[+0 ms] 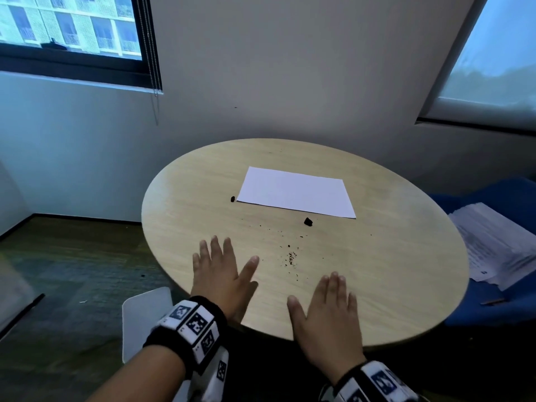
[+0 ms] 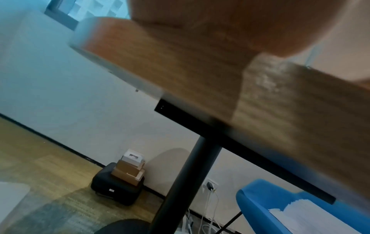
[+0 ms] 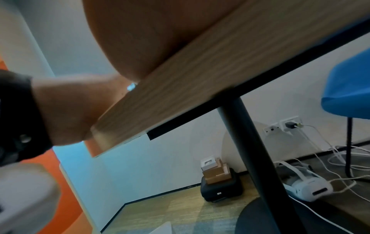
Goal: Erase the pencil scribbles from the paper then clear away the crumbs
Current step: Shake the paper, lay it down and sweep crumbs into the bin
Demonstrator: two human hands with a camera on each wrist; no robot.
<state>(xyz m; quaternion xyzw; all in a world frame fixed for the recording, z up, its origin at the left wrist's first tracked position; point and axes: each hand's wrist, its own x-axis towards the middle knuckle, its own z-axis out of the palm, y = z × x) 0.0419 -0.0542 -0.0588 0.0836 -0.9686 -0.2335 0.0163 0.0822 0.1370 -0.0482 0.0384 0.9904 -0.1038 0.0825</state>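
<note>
A white sheet of paper (image 1: 295, 192) lies flat on the far half of the round wooden table (image 1: 391, 256); I see no scribbles on it. One small black eraser piece (image 1: 308, 221) sits just in front of the sheet, another (image 1: 232, 199) by its left corner. Dark crumbs (image 1: 291, 258) are scattered on the wood between the paper and my hands. My left hand (image 1: 223, 271) lies flat with fingers spread at the near left rim. My right hand (image 1: 327, 309) lies flat near the front edge, right of the crumbs. Both hold nothing.
A blue chair (image 1: 499, 303) with a stack of papers (image 1: 493, 245) stands right of the table. The wrist views show the table's edge (image 3: 180, 79), its black pedestal (image 3: 250, 150), boxes on a black case (image 2: 120, 178), a white headset (image 3: 304, 185) and cables on the floor.
</note>
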